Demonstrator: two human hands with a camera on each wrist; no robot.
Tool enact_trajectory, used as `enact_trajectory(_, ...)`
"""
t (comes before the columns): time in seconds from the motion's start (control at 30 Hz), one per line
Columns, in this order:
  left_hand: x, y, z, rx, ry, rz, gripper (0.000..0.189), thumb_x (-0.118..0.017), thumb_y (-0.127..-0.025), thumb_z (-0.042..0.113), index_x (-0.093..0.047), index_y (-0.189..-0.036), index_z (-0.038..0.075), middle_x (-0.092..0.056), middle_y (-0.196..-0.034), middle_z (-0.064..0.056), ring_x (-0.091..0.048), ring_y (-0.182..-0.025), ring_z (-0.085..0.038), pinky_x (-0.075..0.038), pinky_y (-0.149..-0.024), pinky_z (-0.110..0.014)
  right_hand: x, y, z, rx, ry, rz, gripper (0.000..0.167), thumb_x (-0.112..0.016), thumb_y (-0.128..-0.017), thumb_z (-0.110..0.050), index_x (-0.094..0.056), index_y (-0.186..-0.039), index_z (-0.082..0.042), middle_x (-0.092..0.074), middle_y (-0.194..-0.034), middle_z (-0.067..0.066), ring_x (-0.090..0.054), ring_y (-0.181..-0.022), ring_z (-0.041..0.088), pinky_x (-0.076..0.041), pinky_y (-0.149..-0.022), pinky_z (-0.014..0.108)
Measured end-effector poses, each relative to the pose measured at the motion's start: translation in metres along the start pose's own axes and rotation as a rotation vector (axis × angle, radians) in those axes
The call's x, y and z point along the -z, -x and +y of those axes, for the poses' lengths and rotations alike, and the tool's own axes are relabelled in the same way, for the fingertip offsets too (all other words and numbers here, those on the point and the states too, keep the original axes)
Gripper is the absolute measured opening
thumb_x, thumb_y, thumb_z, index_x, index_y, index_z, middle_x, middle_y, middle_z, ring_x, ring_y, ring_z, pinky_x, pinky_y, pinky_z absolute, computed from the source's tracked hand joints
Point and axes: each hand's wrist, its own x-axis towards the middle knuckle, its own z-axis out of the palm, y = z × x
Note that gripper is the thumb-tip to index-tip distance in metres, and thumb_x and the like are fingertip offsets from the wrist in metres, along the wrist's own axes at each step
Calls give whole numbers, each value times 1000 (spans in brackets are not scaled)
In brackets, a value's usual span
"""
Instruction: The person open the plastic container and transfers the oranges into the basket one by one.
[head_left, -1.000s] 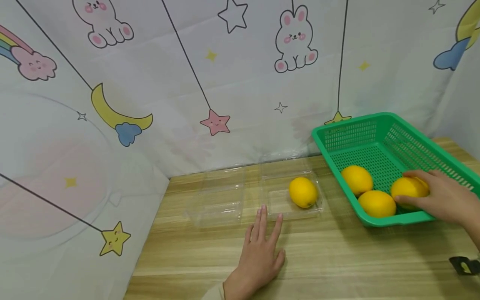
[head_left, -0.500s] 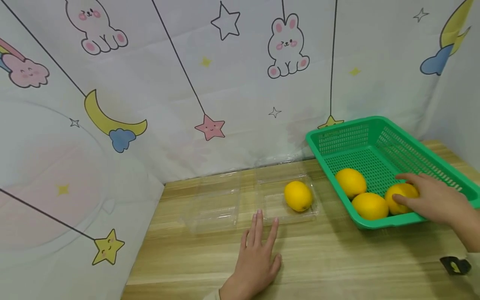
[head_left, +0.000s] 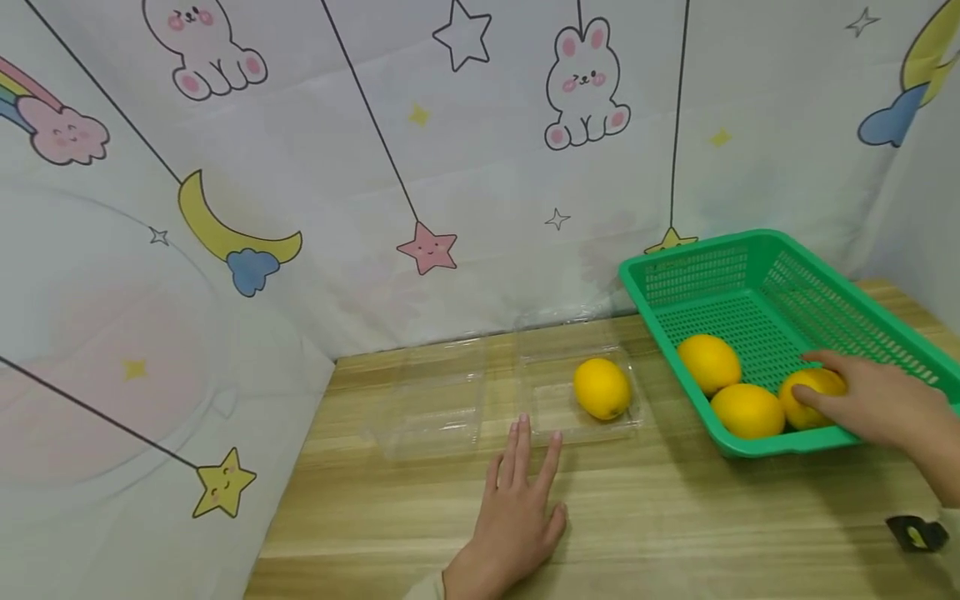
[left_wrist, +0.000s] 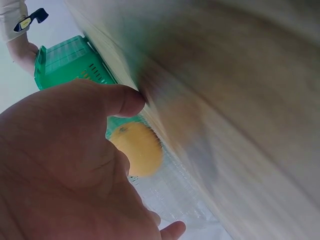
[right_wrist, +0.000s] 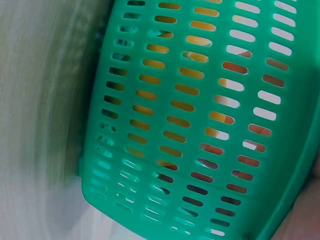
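In the head view my left hand [head_left: 517, 521] lies with fingers spread and straight on the table, its fingertips at the near edge of a clear plastic box [head_left: 555, 408]. One yellow lemon [head_left: 602, 389] sits in that box, and it shows as a lemon [left_wrist: 137, 149] beyond the palm in the left wrist view. On the right, my right hand [head_left: 888, 404] reaches into a green basket [head_left: 742, 446] and grips a lemon [head_left: 810, 398] between thumb and fingers. Two more lemons [head_left: 708, 364] lie beside it. The basket wall [right_wrist: 200, 120] hides most of this hand in the right wrist view.
A second clear plastic box [head_left: 435, 400] stands left of the first. A patterned cloth [head_left: 480, 167] hangs behind the wooden table [head_left: 360, 533]. A black strap [head_left: 917, 533] shows by the right sleeve.
The lemon in my right hand has sunk a little lower in the basket, level with its neighbours. My left hand keeps its place on the table. The head view shifts slightly.
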Motion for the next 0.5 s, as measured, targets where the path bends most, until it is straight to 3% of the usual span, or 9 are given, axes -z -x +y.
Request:
enact_trajectory(0.2,1,-1,0,10,-19,-15,84,-64,-102,43,-22,-171,18,-13,-174,-28,-24,-160,-39,-42,-116,-55,-2,-1,2,-10,-12,-4,86,-52,-106,-58,-28,-160,4,-44,-141,50,-48,-109,79,-45,-75,82)
enact_trajectory(0.5,-4,0,0,-5,-12,18,86,-66,-101,43,-22,-171,19,-14,-173,-28,-25,-159,-40,-44,-111,-59,-4,1,0,-15,-52,41,84,-54,-105,-59,-38,-152,9,-36,-146,51,-40,-120,76,-36,-87,87)
